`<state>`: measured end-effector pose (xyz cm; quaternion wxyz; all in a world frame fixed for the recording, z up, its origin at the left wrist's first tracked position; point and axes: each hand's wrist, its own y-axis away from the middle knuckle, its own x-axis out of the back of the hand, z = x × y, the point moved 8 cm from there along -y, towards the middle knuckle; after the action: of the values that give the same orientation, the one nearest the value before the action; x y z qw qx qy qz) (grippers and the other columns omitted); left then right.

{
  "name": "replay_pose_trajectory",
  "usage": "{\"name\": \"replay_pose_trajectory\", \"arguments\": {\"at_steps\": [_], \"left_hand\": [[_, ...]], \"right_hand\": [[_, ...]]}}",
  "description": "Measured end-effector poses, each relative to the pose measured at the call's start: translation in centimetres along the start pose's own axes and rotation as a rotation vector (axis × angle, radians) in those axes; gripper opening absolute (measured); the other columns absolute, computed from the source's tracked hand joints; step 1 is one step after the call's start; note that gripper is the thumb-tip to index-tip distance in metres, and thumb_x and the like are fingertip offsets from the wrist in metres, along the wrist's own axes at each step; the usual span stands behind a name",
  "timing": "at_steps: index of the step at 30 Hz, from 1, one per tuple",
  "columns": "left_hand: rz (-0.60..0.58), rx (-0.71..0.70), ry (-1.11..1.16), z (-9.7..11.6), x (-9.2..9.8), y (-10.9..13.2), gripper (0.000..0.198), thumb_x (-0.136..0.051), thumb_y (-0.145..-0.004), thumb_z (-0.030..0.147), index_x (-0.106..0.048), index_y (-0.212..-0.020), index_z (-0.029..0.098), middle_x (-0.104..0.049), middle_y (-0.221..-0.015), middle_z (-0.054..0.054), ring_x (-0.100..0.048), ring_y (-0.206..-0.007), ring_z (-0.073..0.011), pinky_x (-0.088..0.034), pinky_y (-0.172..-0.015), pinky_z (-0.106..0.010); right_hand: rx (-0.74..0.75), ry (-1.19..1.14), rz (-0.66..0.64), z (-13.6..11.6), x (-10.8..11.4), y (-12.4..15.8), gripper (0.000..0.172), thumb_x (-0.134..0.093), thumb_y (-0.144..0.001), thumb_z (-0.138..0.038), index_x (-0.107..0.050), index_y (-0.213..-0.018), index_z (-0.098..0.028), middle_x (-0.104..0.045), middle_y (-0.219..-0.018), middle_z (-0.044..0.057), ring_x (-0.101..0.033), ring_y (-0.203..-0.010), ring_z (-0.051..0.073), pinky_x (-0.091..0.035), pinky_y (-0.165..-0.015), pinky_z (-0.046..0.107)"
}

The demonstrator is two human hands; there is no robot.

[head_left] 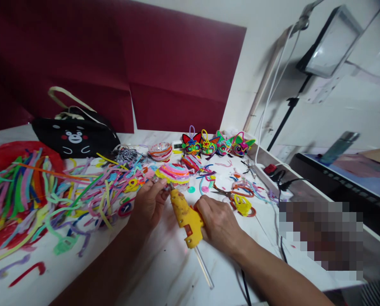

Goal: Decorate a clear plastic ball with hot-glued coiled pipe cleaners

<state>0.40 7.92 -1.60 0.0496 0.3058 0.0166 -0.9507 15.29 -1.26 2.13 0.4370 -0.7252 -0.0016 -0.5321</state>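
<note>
My right hand (220, 219) is wrapped round the handle of a yellow hot glue gun (183, 214). A clear glue stick (204, 267) sticks out of its back end. The nozzle points away from me, at the lower edge of a rounded shell (173, 172) covered with yellow, pink and white pipe-cleaner strips. My left hand (150, 202) grips this shell at its left side, fingers closed, the fingertips partly hidden. Right of the gun lie orange-handled scissors (231, 193). Similar striped shells (160, 152) sit behind the one I hold.
Loose pipe cleaners (90, 191) spread over the left side, many on a red bag (49, 148). Several finished animal-head ornaments (209, 146) stand at the back. A black bag (75, 136) leans by the wall. Cables (281, 238) and a lamp (332, 42) are on the right.
</note>
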Motion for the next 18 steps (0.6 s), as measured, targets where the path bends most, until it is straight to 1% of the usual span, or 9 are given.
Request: {"name": "replay_pose_trajectory", "arguments": {"at_steps": [4, 6, 10, 13, 15, 18], "left_hand": [[0.017, 0.055, 0.031, -0.44, 0.05, 0.13, 0.021, -0.08, -0.056, 0.021, -0.061, -0.064, 0.02, -0.063, -0.07, -0.001, -0.058, -0.06, -0.0135, -0.052, -0.058, -0.024], [0.017, 0.066, 0.035, -0.55, 0.04, 0.18, 0.021, -0.081, -0.056, 0.022, -0.061, -0.063, 0.02, -0.062, -0.068, -0.001, -0.056, -0.058, -0.0127, -0.051, -0.056, -0.024], [0.001, 0.05, 0.024, -0.52, 0.08, 0.13, 0.021, -0.08, -0.057, 0.023, -0.06, -0.062, 0.021, -0.061, -0.066, 0.0, -0.056, -0.057, -0.0136, -0.053, -0.061, -0.026], [0.001, 0.032, 0.02, -0.41, 0.24, 0.03, 0.023, -0.081, -0.056, 0.023, -0.06, -0.066, 0.021, -0.062, -0.067, 0.001, -0.058, -0.059, -0.0145, -0.053, -0.064, -0.027], [-0.005, 0.023, 0.015, -0.3, 0.22, 0.0, 0.023, -0.08, -0.058, 0.024, -0.06, -0.069, 0.021, -0.062, -0.068, 0.001, -0.059, -0.061, -0.015, -0.052, -0.063, -0.027], [0.009, 0.007, 0.002, -0.06, 0.25, 0.04, 0.02, -0.077, -0.063, 0.022, -0.057, -0.066, 0.022, -0.059, -0.065, 0.001, -0.059, -0.06, -0.0149, -0.051, -0.058, -0.025]], "right_hand": [[-0.005, -0.004, -0.004, 0.06, -0.06, 0.03, 0.017, -0.055, -0.072, -0.015, -0.047, -0.085, -0.021, -0.055, -0.074, 0.001, -0.049, -0.059, 0.016, -0.032, -0.055, 0.027], [-0.008, -0.009, -0.01, 0.1, -0.12, 0.05, 0.017, -0.054, -0.072, -0.015, -0.046, -0.085, -0.021, -0.055, -0.074, 0.0, -0.049, -0.059, 0.016, -0.033, -0.055, 0.027], [-0.007, -0.014, -0.017, 0.08, -0.18, 0.07, 0.017, -0.055, -0.072, -0.016, -0.046, -0.085, -0.021, -0.055, -0.074, 0.0, -0.049, -0.059, 0.015, -0.033, -0.055, 0.027], [-0.013, -0.009, -0.018, 0.11, -0.23, 0.1, 0.017, -0.055, -0.072, -0.016, -0.046, -0.085, -0.021, -0.055, -0.074, 0.0, -0.049, -0.058, 0.015, -0.032, -0.055, 0.027], [-0.015, -0.005, -0.021, 0.11, -0.29, 0.14, 0.016, -0.055, -0.072, -0.016, -0.046, -0.085, -0.021, -0.055, -0.074, 0.0, -0.049, -0.057, 0.015, -0.031, -0.054, 0.027], [-0.023, 0.0, -0.037, 0.19, -0.43, 0.18, 0.015, -0.054, -0.073, -0.017, -0.046, -0.084, -0.021, -0.055, -0.074, 0.0, -0.049, -0.057, 0.015, -0.031, -0.054, 0.027]]}}
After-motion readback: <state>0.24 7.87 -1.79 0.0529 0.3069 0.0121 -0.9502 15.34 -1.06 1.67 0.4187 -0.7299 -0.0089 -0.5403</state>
